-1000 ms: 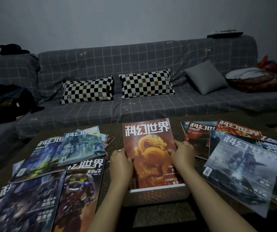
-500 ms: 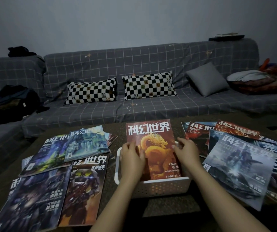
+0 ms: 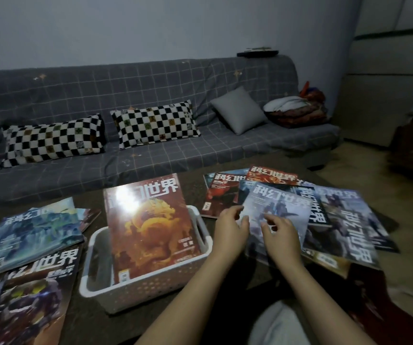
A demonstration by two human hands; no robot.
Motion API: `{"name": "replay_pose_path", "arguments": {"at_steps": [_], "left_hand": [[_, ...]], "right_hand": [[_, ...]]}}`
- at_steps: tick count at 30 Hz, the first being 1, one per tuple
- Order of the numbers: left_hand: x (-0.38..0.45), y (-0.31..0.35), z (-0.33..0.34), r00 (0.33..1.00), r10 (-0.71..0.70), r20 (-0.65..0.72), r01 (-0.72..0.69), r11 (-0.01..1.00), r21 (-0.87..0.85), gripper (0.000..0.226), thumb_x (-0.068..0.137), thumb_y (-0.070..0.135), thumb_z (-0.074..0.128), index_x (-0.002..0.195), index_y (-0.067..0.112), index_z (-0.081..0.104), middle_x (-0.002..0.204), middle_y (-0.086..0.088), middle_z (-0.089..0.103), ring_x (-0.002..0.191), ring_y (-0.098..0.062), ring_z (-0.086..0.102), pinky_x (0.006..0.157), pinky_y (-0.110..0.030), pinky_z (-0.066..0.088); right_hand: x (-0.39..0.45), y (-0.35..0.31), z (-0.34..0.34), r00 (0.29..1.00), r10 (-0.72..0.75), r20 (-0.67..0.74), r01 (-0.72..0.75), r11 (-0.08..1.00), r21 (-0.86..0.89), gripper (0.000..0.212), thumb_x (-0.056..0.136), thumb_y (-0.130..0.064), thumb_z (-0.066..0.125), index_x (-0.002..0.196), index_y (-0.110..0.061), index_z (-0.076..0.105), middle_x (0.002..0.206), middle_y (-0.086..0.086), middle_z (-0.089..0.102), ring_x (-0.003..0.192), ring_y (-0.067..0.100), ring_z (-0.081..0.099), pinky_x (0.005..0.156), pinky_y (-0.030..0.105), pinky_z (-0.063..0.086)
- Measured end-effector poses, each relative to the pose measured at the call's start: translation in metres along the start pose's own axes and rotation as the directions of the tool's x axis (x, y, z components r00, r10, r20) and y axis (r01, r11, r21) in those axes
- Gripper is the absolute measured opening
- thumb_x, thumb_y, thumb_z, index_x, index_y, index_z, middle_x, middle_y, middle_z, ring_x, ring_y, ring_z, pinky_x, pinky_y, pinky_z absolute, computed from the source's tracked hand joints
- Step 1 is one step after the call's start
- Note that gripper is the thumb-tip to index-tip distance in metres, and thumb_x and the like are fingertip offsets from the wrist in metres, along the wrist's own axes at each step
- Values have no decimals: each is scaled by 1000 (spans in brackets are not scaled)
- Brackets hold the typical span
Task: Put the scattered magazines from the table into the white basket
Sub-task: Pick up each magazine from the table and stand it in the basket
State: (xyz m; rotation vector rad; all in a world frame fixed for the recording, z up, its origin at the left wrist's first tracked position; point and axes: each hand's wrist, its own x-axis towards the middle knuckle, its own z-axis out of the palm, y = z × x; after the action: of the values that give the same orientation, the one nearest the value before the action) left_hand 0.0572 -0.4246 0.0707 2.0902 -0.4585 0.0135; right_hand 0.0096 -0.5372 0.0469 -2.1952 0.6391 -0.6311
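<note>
A: Where are the hands rn?

B: Both over the pale blue-grey magazine (image 3: 279, 215), top of the pile of magazines (image 3: 335, 220) on the worktop (image 3: 195, 185). Left hand (image 3: 230, 226) at its near-left edge, fingers loosely bent, touching or just above the cover, can't tell which. Right hand (image 3: 281, 231) sits on the cover, fingers bent, thumb out toward the left one. Neither has a real grip afaict.

A: And the white basket (image 3: 148, 287)?

B: Just left of the left hand, near side of the worktop. One red magazine w/ gold dragon (image 3: 150, 227) stands in it, tilted back, top half sticking out over the far rim. Glare on the upper cover.

A: Anything else left of that?

B: Yeah, more scattered magazines (image 3: 33, 235) well left of both hands, overlapping, partly cut off by the frame edge.

A: Beyond the hands?

B: Grey checked sofa (image 3: 150, 83) w/ two checkerboard pillows (image 3: 154, 124) and a plain grey cushion (image 3: 238, 109).
</note>
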Motion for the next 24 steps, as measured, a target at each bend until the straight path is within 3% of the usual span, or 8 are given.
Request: {"name": "replay_pose_path", "arguments": {"at_steps": [3,6,11,14,17,20,24], "left_hand": [[11,-4,33,996,-68,61,67,998,22,41,94,24,51,132,10,52,136,-8,52,122,-21,51,103,-28,37],[26,-20,56,990,-121,67,106,975,194,43,95,28,47,134,8,50,143,-11,46,131,-26,42,110,-41,32],[47,-47,70,982,-165,88,131,941,312,41,95,33,47,125,5,52,137,-15,47,126,-34,41,104,-45,35],[52,-51,71,990,-142,17,134,961,243,35,91,32,55,115,6,57,121,-15,54,112,-34,51,93,-39,44],[55,-53,69,985,-171,0,169,978,123,40,87,33,63,120,11,60,115,-13,61,103,-30,59,86,-36,50],[51,-55,67,966,-258,11,258,966,21,43,82,34,69,117,9,62,112,-10,66,98,-26,62,76,-29,46],[39,-48,63,952,-303,-39,299,951,-84,36,81,31,71,108,10,59,98,-3,65,81,-16,55,67,-26,38]], "right_hand": [[9,33,-8,996,86,22,-83,988,-130,37,90,-28,55,123,-13,59,121,14,59,116,30,49,99,37,39],[14,59,-9,983,183,23,-171,953,-250,48,89,-41,53,130,-16,52,133,10,51,122,32,39,102,38,34],[21,78,-2,965,264,-3,-257,936,-242,60,87,-44,56,137,-13,42,144,14,34,126,36,28,104,43,29],[25,82,0,956,290,-43,-293,932,-216,62,86,-39,59,138,-11,40,144,15,35,127,37,29,103,42,31],[28,82,-1,948,309,-82,-319,932,-175,57,87,-34,59,137,-12,42,141,13,42,124,37,35,99,42,35],[30,83,-7,924,363,-124,-375,921,-101,52,86,-28,62,134,-13,47,131,16,51,119,38,44,96,47,42],[29,81,-15,897,428,-110,-414,901,130,33,86,-16,60,119,-13,60,115,16,61,99,35,59,86,46,50]]}}
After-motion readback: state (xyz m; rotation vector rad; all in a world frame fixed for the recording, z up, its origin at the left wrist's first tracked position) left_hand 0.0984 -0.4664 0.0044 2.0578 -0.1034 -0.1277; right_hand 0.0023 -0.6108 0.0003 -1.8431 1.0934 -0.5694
